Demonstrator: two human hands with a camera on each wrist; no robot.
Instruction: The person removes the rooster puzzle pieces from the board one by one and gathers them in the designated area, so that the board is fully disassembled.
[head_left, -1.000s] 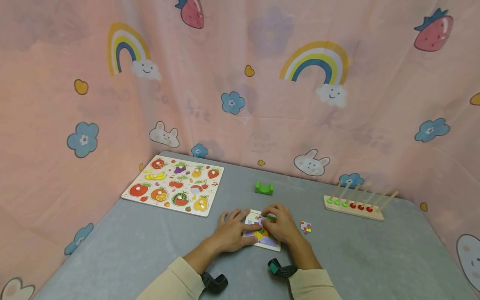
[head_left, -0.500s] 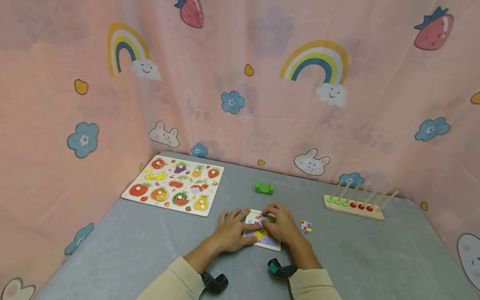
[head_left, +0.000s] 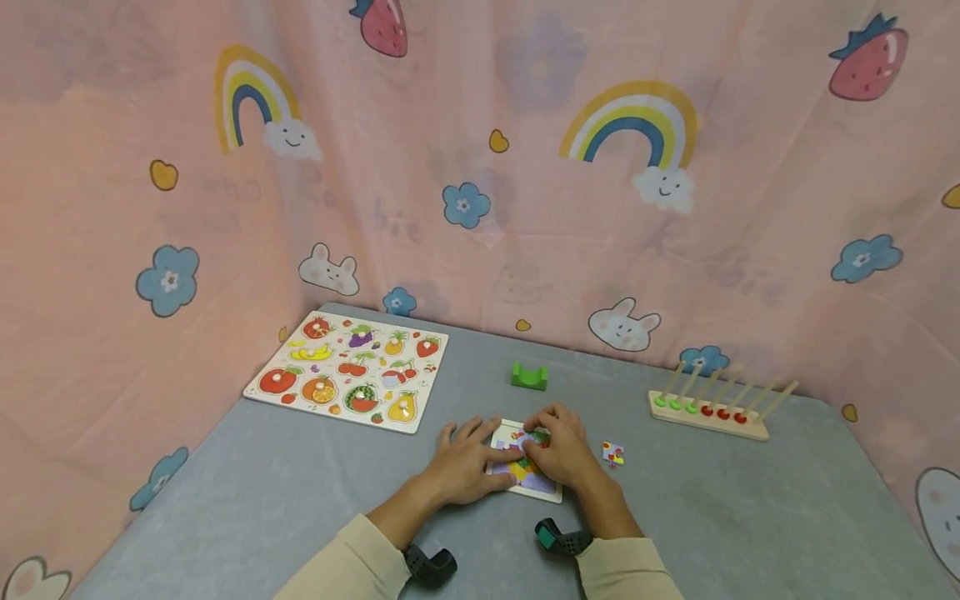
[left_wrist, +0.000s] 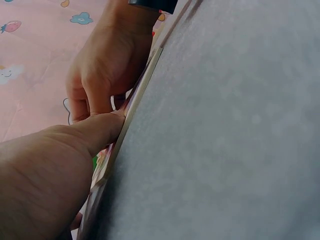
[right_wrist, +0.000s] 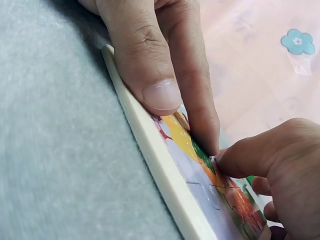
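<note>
In the head view a small wooden jigsaw puzzle [head_left: 534,479] in a pale frame lies on the table, its picture colourful. My left hand [head_left: 463,467] rests on its left side, fingers spread and straight, with index finger and thumb reaching across the pieces. From the right, my right hand [head_left: 561,446] bends over the puzzle, thumb and fingertips around a green and red puzzle piece [right_wrist: 242,202] near the upper right part. Whether that piece is raised is hidden. A loose puzzle piece [head_left: 612,453] lies right of the right hand.
A fruit peg board [head_left: 416,346] lies at the back left. Beyond the puzzle stands a green arched block [head_left: 529,377]. At the back right is a wooden peg rack [head_left: 708,422] with green and red beads. A pink printed curtain [head_left: 450,258] borders the grey table [head_left: 750,517].
</note>
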